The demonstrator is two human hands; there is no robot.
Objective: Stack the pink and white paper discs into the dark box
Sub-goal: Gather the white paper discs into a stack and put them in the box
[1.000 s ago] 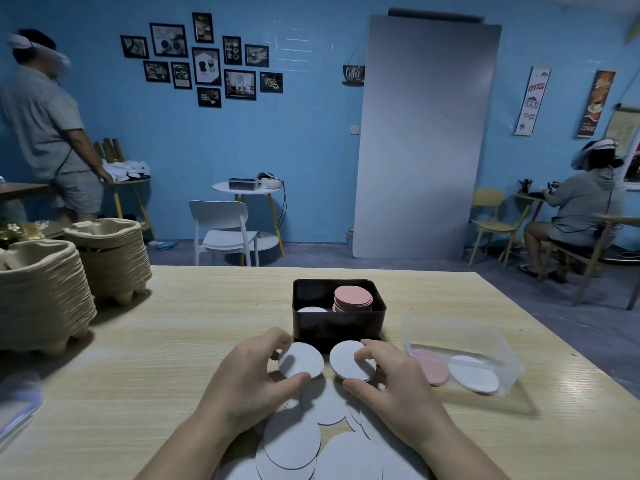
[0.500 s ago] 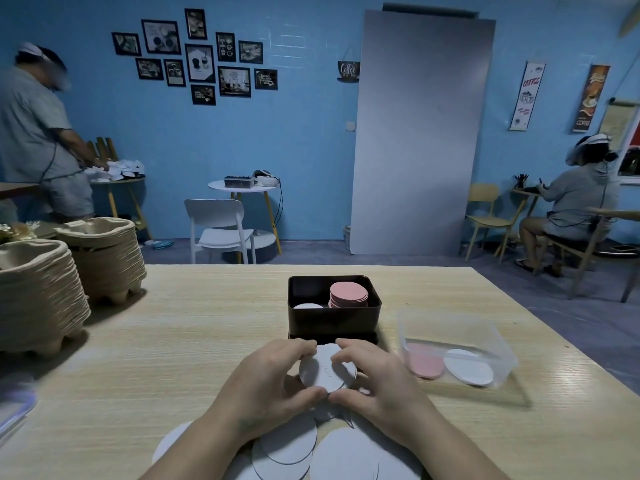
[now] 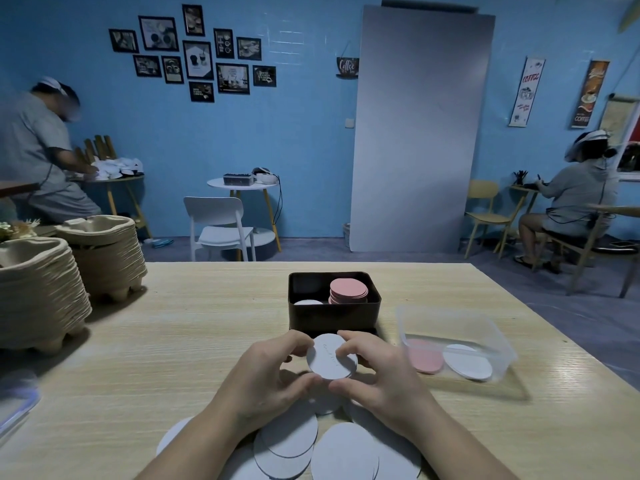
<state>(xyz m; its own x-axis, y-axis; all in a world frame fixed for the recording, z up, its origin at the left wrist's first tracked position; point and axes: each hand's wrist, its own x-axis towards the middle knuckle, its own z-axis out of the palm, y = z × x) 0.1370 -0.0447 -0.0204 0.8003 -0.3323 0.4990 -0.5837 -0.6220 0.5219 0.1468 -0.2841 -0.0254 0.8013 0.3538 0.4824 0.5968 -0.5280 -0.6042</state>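
Both hands hold a small stack of white paper discs (image 3: 331,358) just in front of the dark box (image 3: 332,317). My left hand (image 3: 266,379) pinches its left edge and my right hand (image 3: 377,379) pinches its right edge. Inside the box stands a pile of pink discs (image 3: 348,289) on the right and a low white pile (image 3: 307,302) on the left. Several loose white discs (image 3: 311,448) lie overlapping on the table under my wrists.
A clear plastic tub (image 3: 457,344) to the right holds a pink disc and a white disc. Two tall stacks of pulp cup trays (image 3: 52,282) stand at the left. A clear lid edge (image 3: 14,407) sits at far left. Other people work at tables beyond.
One second ago each hand held a separate white disc. The hands came together and the discs now sit as one stack between them.
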